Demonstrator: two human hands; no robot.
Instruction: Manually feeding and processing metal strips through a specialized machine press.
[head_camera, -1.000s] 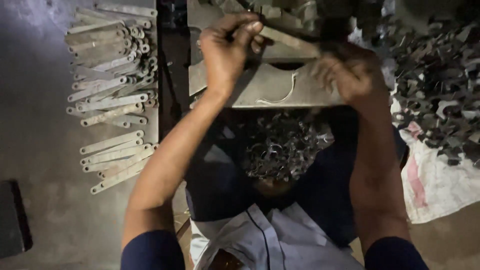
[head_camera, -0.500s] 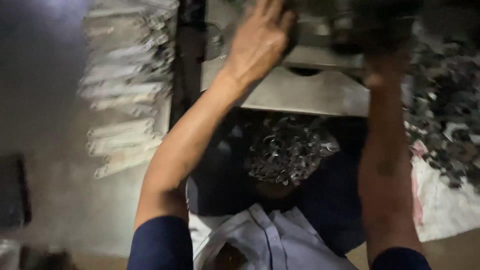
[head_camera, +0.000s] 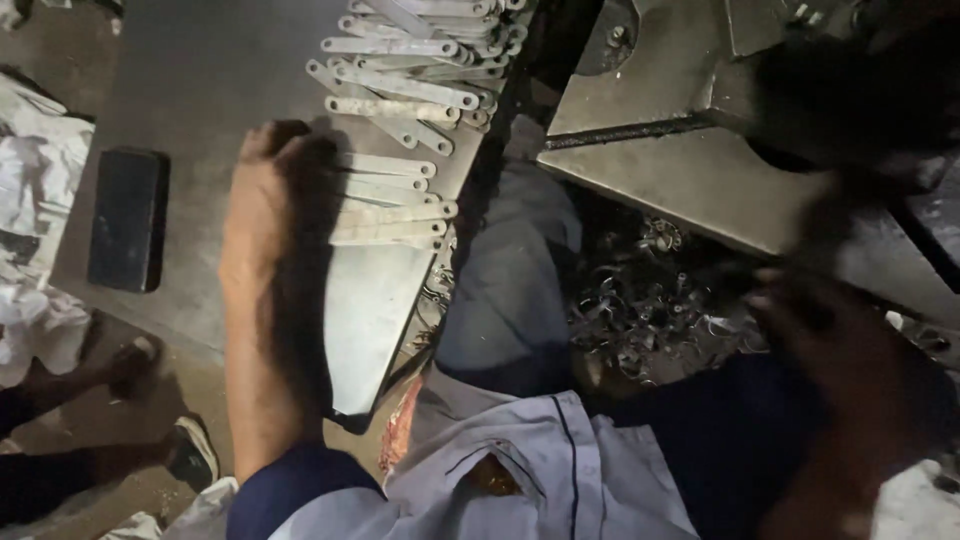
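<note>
My left hand (head_camera: 275, 190) lies palm down on the grey metal sheet (head_camera: 200, 90), fingers curled onto the near end of the flat metal strips (head_camera: 385, 215); whether it actually grips one I can't tell, fingertips hidden. Strips sit in a stacked row along the sheet's right edge, running back to the far corner, long axes mostly left-right, holed ends pointing to that edge. Bare sheet to the left of my hand, up to a dark rectangular block (head_camera: 127, 220) near the left edge. My right hand (head_camera: 830, 340) is blurred and dark below the machine table (head_camera: 690, 180); can't tell how open. Metal scrap curls (head_camera: 640, 300) heap in my lap under the table's near edge.
</note>
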